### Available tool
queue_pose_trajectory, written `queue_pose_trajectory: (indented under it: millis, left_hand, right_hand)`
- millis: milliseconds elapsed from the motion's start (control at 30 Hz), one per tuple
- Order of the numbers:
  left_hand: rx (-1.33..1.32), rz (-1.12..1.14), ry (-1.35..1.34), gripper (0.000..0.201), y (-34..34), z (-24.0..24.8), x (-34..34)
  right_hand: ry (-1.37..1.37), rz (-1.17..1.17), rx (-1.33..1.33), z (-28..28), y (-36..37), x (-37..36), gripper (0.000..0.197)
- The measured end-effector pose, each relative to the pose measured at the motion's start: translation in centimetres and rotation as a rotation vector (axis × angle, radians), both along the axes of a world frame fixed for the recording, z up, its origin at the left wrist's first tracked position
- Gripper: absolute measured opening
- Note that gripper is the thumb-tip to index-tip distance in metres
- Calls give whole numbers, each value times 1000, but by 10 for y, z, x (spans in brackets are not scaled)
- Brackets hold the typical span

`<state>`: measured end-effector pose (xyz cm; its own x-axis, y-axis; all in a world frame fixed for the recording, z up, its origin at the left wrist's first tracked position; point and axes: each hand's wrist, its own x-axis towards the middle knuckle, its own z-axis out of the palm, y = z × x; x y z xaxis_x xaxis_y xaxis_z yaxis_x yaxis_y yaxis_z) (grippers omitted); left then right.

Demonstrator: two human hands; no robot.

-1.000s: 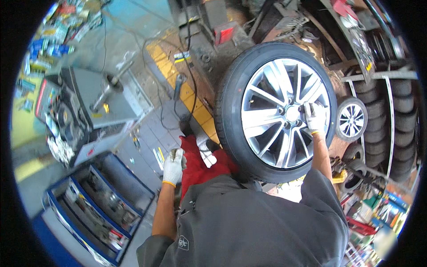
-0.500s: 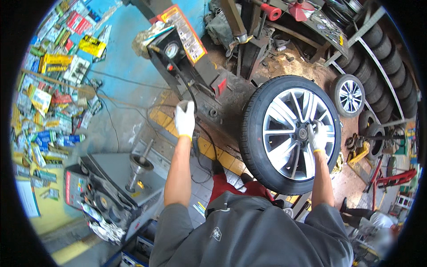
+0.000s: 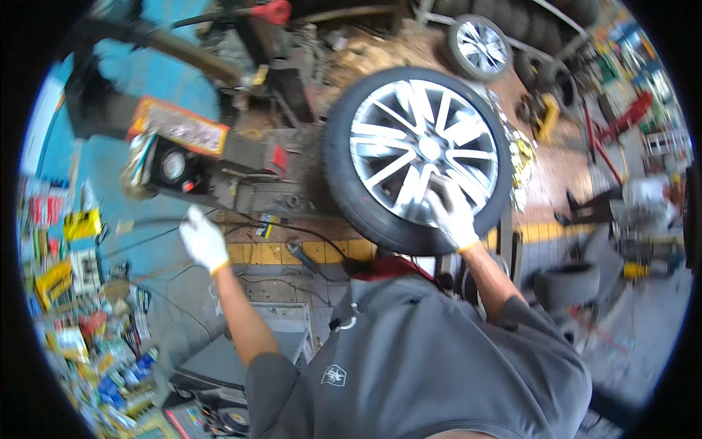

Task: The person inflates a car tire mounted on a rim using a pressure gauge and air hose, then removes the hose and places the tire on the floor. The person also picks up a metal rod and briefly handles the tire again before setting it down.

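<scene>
My left hand [image 3: 204, 240], in a white glove, is closed around a black hose [image 3: 142, 219] in front of a round gauge [image 3: 174, 166] on a dark machine. The hose carries on to the right past the glove. My right hand [image 3: 452, 212], gloved the same way, lies on the near side of a large wheel, its fingers curled over a spoke below the hub. The black tyre [image 3: 340, 172] sits on a silver multi-spoke rim [image 3: 430, 148]. Blur partly hides the right fingertips and anything small between them.
A smaller wheel [image 3: 479, 47] stands beyond, near racked tyres. Cardboard boxes [image 3: 82, 225] lie along the left wall. A grey cabinet machine [image 3: 252, 351] stands near left. Another person [image 3: 647, 208] is at far right, and a loose tyre [image 3: 567, 284] lies at right.
The whole view has turned, shifting the machine and wheel up and left. My right hand has gone from beside the hub to below it. My left hand stays at the hose.
</scene>
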<state>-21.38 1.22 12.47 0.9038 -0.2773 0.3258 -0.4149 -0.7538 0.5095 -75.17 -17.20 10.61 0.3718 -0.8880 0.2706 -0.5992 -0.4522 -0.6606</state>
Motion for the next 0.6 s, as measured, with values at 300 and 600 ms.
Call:
queue_pose_trajectory:
  millis: [300,600]
  left_hand:
    - [452,-1030,70,45,64,28,-196]
    - [804,-1142,57,51,79,8,-191]
  right_hand:
    - [-136,714,13,72,64,98,66]
    - [172,728,-112,-16,84,148,33]
